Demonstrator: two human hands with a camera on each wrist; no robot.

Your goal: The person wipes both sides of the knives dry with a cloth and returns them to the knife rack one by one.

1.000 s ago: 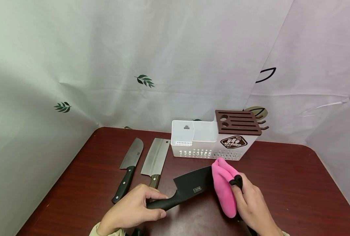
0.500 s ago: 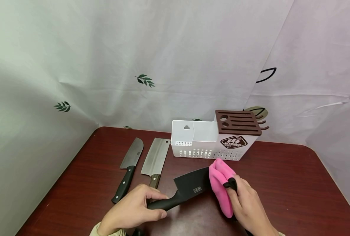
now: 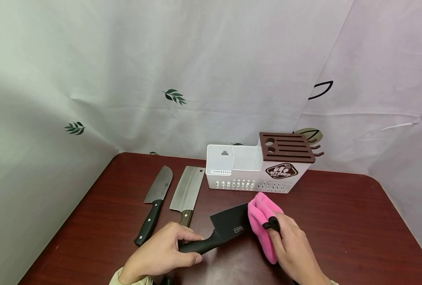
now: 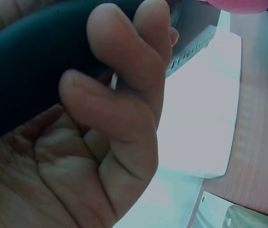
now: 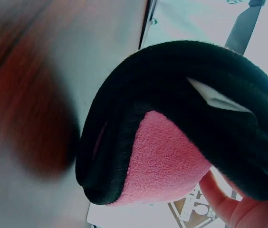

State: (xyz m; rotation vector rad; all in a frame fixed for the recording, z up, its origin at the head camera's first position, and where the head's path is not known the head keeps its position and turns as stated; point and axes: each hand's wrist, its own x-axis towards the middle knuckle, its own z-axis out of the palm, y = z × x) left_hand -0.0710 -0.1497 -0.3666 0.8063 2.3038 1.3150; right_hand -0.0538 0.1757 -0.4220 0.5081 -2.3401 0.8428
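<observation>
My left hand (image 3: 157, 251) grips the black handle (image 3: 198, 246) of a black-bladed cleaver (image 3: 228, 225). The blade points right and slightly away from me. My right hand (image 3: 296, 249) holds a folded pink cloth (image 3: 258, 217) with black trim, wrapped over the blade's far end, so the tip is hidden. In the left wrist view, fingers (image 4: 124, 109) curl around the dark handle (image 4: 34, 66). The right wrist view has the folded cloth (image 5: 167, 164) filling its middle, with part of the right hand (image 5: 248, 209) at its lower right.
A steel knife (image 3: 159, 188) with a black handle and a steel cleaver (image 3: 188, 189) lie on the left of the dark red table (image 3: 353, 221). Behind the cloth stands a white knife rack (image 3: 239, 178) with a brown slotted top (image 3: 285, 147). A pale curtain (image 3: 211, 71) hangs behind.
My right hand and the pink cloth have slid left along the blade, toward the handle, covering slightly more of it. The left hand and the cleaver have hardly moved.
</observation>
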